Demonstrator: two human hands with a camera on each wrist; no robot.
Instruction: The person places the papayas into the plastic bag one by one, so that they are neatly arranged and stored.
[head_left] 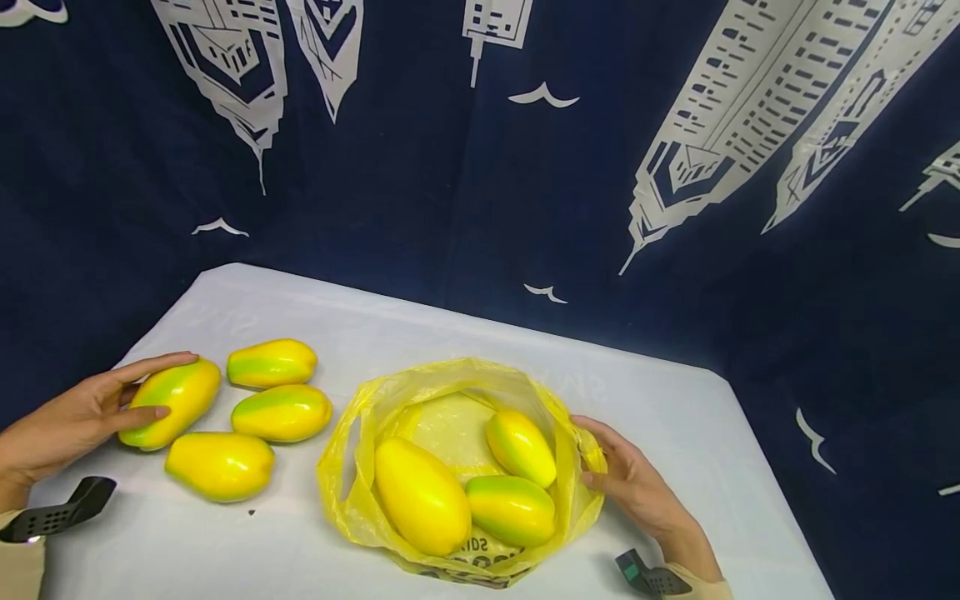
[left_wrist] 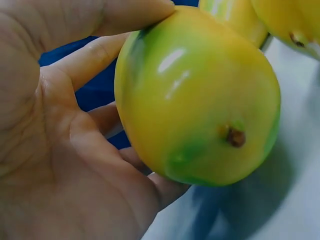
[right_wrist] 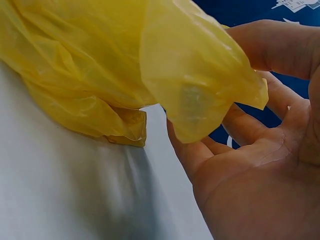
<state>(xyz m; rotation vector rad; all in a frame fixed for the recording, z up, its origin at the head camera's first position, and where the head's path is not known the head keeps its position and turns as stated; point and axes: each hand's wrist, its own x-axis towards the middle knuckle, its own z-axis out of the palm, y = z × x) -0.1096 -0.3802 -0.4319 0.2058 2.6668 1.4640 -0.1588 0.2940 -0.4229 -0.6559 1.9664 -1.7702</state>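
In the head view my left hand [head_left: 84,412] grips a yellow-green papaya [head_left: 180,396] at the table's left side. The left wrist view shows the papaya's [left_wrist: 200,100] brown stem end, with thumb and fingers around its side. A yellow plastic bag [head_left: 442,427] stands with its mouth spread wide, and my right hand [head_left: 641,487] pinches its right rim between thumb and fingers. Inside lie a large yellow papaya [head_left: 422,498] and two smaller ones, one at the upper right [head_left: 521,447] and one below it [head_left: 512,510]. The right wrist view shows the bag's loose edge [right_wrist: 200,85] between the fingers.
Three more papayas lie between the left hand and the bag: one at the back [head_left: 272,363], one in the middle [head_left: 282,413], one at the front [head_left: 221,467]. A white cloth [head_left: 712,517] covers the table. Behind it hangs a dark blue curtain [head_left: 420,208] with white building prints.
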